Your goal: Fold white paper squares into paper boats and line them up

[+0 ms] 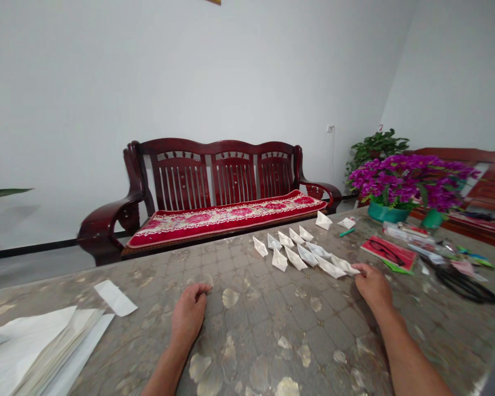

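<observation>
In the head view, reading the clock from the middle: at four o'clock, on the patterned table point(251, 341), see the end paper boat point(343, 264), upright in a close cluster of folded boats. At its outer tip, find the right hand point(373, 286), narrowed, with fingertips touching the paper; cannot tell whether in a firm pinch. At seven o'clock, note the left hand point(190, 313), loosely curled and narrow, with no object visible in it. Toward eight o'clock, see a paper strip point(115, 298) and, farther out, a stack of sheets point(45, 341). Near three o'clock, beyond the boats, note a green pen point(347, 232) and, past it, dark-framed glasses point(385, 250) on a red booklet point(400, 254).

Judge as very light, thin and crisp at the creases, softer across the flat sides; likely to skid at a nudge, and easy to dent or unfold. Best taken lightly by the layered hull at either pointed end, never by squeezing the centre peak.
</observation>
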`<state>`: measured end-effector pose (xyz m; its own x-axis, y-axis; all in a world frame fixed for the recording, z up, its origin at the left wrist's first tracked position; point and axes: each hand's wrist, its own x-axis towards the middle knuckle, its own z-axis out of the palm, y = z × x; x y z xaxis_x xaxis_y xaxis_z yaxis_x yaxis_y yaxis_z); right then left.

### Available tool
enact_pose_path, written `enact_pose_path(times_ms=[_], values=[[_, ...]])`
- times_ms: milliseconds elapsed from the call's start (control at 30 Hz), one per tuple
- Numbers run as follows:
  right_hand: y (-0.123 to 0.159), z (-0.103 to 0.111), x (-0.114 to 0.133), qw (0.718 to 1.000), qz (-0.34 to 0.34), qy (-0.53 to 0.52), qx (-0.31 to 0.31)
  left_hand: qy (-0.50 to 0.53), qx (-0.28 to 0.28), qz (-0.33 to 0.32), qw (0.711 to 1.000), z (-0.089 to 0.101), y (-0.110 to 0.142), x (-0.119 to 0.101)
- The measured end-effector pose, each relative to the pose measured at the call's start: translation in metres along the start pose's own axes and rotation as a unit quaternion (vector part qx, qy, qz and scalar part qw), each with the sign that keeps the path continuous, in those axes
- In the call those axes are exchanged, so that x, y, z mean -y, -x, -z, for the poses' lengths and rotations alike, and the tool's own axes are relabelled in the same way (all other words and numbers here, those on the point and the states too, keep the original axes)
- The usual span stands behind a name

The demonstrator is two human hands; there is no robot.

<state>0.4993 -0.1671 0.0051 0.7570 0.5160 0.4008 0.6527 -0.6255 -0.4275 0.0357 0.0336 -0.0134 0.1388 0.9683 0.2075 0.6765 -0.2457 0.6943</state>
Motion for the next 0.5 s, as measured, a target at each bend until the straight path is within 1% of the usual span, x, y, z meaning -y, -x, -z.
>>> enact_pose_path(times_ms=[67, 133, 200, 233, 267, 300, 333, 400, 467, 500], values=[[0.001, 0.004, 0.003, 0.999, -0.009, -0.023, -0.027, 0.0, -0.002, -0.001, 1.0, -0.001, 0.0, 0.0], [0.003, 0.009, 0.01, 0.995, -0.006, -0.054, -0.079, 0.0, -0.004, -0.003, 1.0, -0.001, 0.0, 0.001], [0.006, 0.014, 0.025, 0.985, 0.027, -0.101, -0.14, 0.002, -0.005, -0.006, 1.0, -0.001, 0.0, 0.002], [0.008, 0.017, 0.035, 0.979, 0.047, -0.124, -0.156, 0.003, -0.005, -0.007, 1.0, -0.001, 0.0, 0.002], [0.012, 0.018, 0.049, 0.975, 0.074, -0.149, -0.149, 0.004, -0.005, -0.008, 1.0, -0.002, -0.001, 0.003], [0.017, 0.019, 0.065, 0.971, 0.102, -0.178, -0.125, 0.007, -0.006, -0.006, 1.0, -0.002, -0.001, 0.003], [0.023, 0.019, 0.082, 0.965, 0.134, -0.207, -0.086, 0.011, -0.007, -0.002, 1.0, -0.002, -0.002, 0.003], [0.038, 0.013, 0.121, 0.946, 0.211, -0.243, 0.025, 0.024, -0.014, 0.013, 1.0, -0.002, -0.003, 0.003], [0.054, 0.001, 0.158, 0.911, 0.297, -0.249, 0.139, 0.042, -0.031, 0.029, 0.998, -0.002, -0.002, 0.001], [0.063, -0.008, 0.174, 0.896, 0.323, -0.252, 0.169, 0.053, -0.042, 0.033, 0.997, -0.002, 0.0, 0.0]])
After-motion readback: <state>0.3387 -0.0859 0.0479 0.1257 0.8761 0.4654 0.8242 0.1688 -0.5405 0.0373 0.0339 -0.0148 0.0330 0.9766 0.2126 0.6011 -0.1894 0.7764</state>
